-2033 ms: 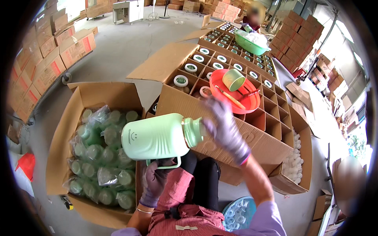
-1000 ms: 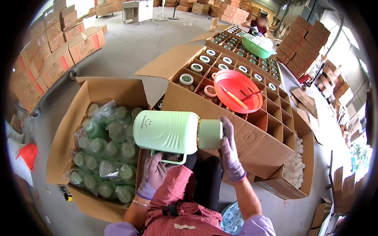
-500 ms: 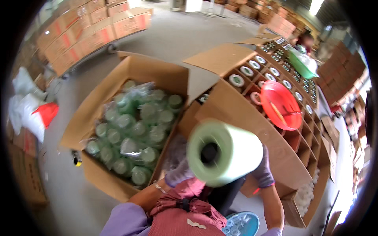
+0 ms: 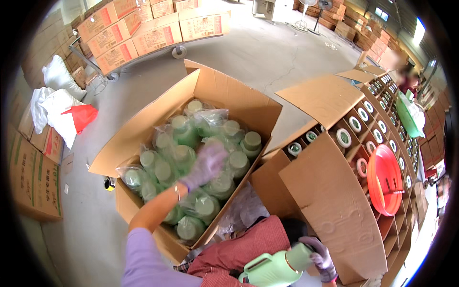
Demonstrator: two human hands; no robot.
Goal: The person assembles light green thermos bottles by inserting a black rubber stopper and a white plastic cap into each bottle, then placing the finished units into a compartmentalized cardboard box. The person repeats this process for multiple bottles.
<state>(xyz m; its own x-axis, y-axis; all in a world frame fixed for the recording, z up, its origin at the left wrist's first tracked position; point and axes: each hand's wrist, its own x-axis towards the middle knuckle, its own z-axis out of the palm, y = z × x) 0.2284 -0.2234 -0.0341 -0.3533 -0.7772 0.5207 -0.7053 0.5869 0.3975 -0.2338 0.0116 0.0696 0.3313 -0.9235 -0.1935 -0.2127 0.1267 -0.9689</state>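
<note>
My left hand (image 4: 208, 165), gloved in light purple, reaches over the bagged green thermos flasks (image 4: 183, 153) in an open carton (image 4: 143, 124). Motion blurs its fingers, which look stretched out with nothing visible in them. In my lap lies a pale green thermos jug (image 4: 270, 269) with a side handle, tilted on its side. My right hand (image 4: 323, 258), also gloved, grips the jug at its green cup lid (image 4: 299, 257). Most of the flasks in the carton stand upright, wrapped in clear plastic.
To the right, a divided carton (image 4: 330, 167) holds several flasks, and a red basin (image 4: 385, 179) sits on its dividers. A green basin (image 4: 410, 115) lies farther back near another person. Stacked boxes (image 4: 155, 31) stand on a cart; white sacks (image 4: 50, 112) lie at left.
The jug has come down from in front of me to my lap. My left hand has moved away to the flasks in the carton. The view has shifted left.
</note>
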